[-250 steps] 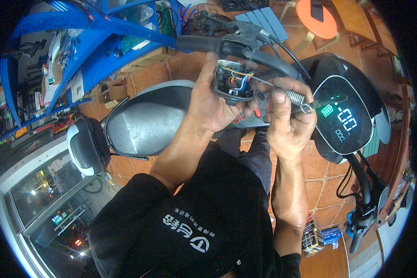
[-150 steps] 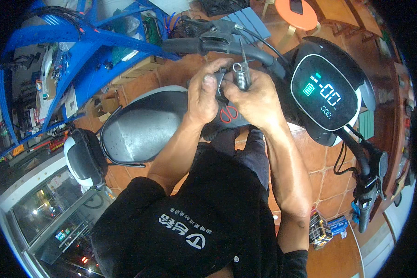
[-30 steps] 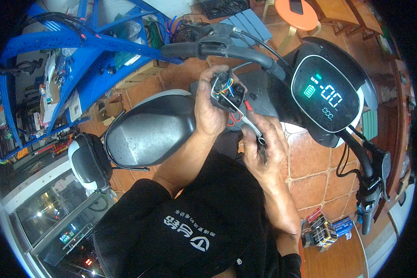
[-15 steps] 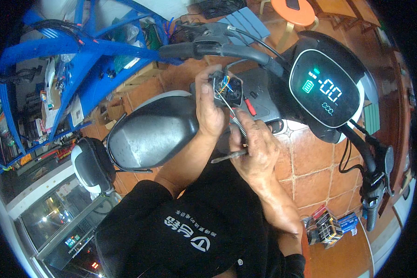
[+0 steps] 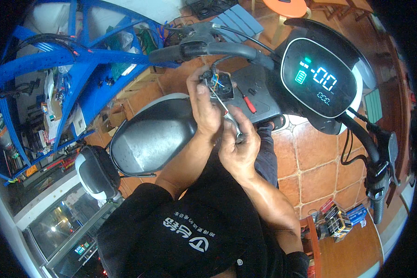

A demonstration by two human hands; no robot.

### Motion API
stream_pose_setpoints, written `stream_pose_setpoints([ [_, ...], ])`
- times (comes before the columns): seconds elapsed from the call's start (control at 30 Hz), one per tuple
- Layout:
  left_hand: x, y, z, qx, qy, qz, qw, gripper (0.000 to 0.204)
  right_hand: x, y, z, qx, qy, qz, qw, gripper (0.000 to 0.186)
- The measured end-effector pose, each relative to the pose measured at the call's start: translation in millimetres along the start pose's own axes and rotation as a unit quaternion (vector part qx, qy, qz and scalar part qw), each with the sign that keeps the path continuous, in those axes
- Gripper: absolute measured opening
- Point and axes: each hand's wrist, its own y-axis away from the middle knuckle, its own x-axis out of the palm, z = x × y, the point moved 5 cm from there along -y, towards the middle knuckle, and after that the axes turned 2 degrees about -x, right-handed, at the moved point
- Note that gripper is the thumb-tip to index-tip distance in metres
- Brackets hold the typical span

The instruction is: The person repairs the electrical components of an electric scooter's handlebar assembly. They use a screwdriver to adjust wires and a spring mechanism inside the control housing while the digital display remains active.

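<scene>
My left hand is closed round an opened black switch housing with thin blue, orange and white wires inside. My right hand, below it, grips a slim rod-shaped tool that has a thin pale shaft and a coiled metal section. The shaft points up into the housing beside the wires; whether its tip touches one is too small to tell. A black cable runs from the housing up toward the handlebar. Beyond my right fingers, a red-handled screwdriver lies on the scooter's grey footboard.
At right is the lit display; at left are the black seat and backrest. A blue rack with parts stands far left. Small boxes sit on a wooden table. An orange stool stands beyond.
Both hands and the housing have shifted slightly left in view. My right hand has turned and drawn closer to my left; the dark metal piece that stuck out from its fingers no longer shows.
</scene>
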Motion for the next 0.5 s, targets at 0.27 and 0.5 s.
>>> stream_pose_setpoints([
  [0.27,-7,-4,7,-0.088,0.243,0.036,0.965,0.047,-21,-13,4,0.049,-0.016,0.087,0.995,0.025],
  [0.5,-12,-12,10,-0.118,0.263,0.031,0.957,0.050,-34,-56,31,-0.012,0.076,0.131,0.988,0.025],
])
